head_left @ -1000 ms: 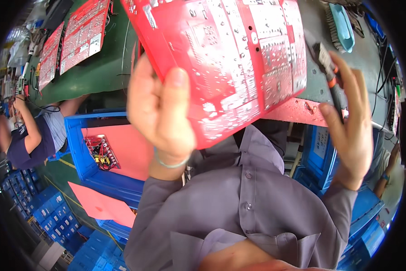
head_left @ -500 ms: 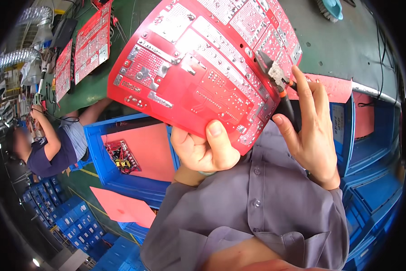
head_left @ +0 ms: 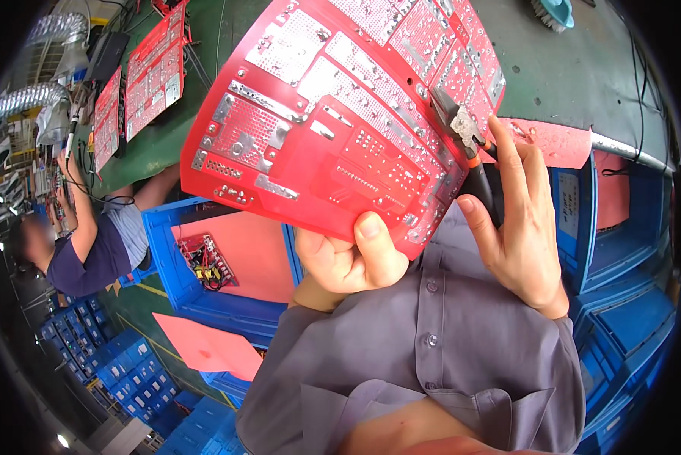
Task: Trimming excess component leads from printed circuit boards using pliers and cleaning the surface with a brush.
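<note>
- Over the green surface (head_left: 568,83), red circuit board (head_left: 295,167) is held up, lower edge pinched in left hand (head_left: 356,258).
- Right hand (head_left: 526,220)?
- Cutters (head_left: 466,127) loosely held, fingers part-spread. Jaw contact with board can't be told.
- Risk: solder joints (head_left: 236,149) could be scraped if that one-edge grip is lost.

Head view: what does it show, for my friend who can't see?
The left hand grips a red circuit board by its lower edge; the right hand holds pliers in front of it. A brush lies on the green table beyond.
</note>
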Tool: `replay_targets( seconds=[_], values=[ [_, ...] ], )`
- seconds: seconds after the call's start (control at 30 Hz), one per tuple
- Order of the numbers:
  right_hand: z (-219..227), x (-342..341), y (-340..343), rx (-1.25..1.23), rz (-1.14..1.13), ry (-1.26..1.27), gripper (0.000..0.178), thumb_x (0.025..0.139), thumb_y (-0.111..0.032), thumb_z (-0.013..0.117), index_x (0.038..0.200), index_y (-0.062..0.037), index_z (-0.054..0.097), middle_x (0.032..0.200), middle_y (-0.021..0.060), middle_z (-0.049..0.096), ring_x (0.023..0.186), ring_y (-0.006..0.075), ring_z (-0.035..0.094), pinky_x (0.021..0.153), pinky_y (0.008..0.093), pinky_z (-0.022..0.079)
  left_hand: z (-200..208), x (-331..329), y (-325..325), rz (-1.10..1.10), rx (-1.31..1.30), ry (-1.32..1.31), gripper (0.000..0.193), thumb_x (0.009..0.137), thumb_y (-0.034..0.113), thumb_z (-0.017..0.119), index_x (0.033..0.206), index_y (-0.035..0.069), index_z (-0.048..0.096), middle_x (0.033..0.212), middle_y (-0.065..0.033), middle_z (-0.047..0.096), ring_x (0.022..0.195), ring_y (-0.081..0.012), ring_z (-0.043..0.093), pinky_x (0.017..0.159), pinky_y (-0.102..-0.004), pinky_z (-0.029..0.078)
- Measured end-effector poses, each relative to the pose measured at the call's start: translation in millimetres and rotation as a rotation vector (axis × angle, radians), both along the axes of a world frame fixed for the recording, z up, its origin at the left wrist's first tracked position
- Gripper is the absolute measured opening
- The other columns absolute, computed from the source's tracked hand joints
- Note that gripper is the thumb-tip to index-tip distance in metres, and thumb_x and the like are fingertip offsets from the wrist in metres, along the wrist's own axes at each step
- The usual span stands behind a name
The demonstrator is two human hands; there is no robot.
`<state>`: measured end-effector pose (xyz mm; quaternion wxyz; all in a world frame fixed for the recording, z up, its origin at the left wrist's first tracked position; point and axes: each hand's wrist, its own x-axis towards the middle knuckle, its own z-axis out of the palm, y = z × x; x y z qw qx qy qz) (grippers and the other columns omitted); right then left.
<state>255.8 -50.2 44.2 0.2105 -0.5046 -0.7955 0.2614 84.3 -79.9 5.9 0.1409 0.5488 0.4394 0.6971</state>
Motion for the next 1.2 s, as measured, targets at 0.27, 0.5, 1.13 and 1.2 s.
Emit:
replay_targets(
  seconds=[0.27,0.5,1.13,1.2],
  values=[
    [5.8,3.1,0.9,-0.059,0.05,0.0,0.061,0.079,-0.019,0.063,0.131,0.0012,0.036,0.103,0.0182,0.048,0.089,0.0306,0.05,0.081,0.036,0.041,-1.1,9.2,-2.5,-0.019,0.002,-0.013,0.026,0.082,0.006,0.051,0.103,-0.009,0.051,0.099,-0.0162,0.062,0.087,-0.0181,0.06,0.076,-0.0269,0.046],
    [4.6,5.3,-0.3,-0.059,0.073,0.096,0.06,0.077,-0.018,0.066,0.128,0.0006,0.04,0.084,0.0163,0.048,0.072,0.0315,0.052,0.064,0.0378,0.044,-5.9,5.7,-5.3,-0.076,0.129,-0.045,0.034,0.084,0.006,0.051,0.111,-0.012,0.044,0.1,-0.019,0.06,0.087,-0.0188,0.06,0.076,-0.0283,0.047],
    [14.7,13.7,-0.6,-0.095,0.058,0.095,0.058,0.066,-0.004,0.061,0.122,0.0026,0.045,0.093,0.0147,0.053,0.067,0.0251,0.051,0.06,0.0292,0.042,-4.4,2.7,-15.6,-0.076,-0.086,0.143,0.032,0.082,0.007,0.051,0.108,-0.012,0.049,0.096,-0.0155,0.062,0.088,-0.0194,0.06,0.078,-0.0272,0.045],
    [15.4,17.0,1.3,-0.146,0.072,0.153,0.057,0.066,-0.003,0.059,0.121,0.0029,0.046,0.091,0.0144,0.053,0.064,0.0241,0.05,0.058,0.0286,0.042,-0.8,-4.8,-16.9,-0.087,-0.044,0.214,0.031,0.082,0.007,0.051,0.106,-0.012,0.05,0.094,-0.0147,0.063,0.086,-0.019,0.06,0.077,-0.0267,0.045]
  ],
)
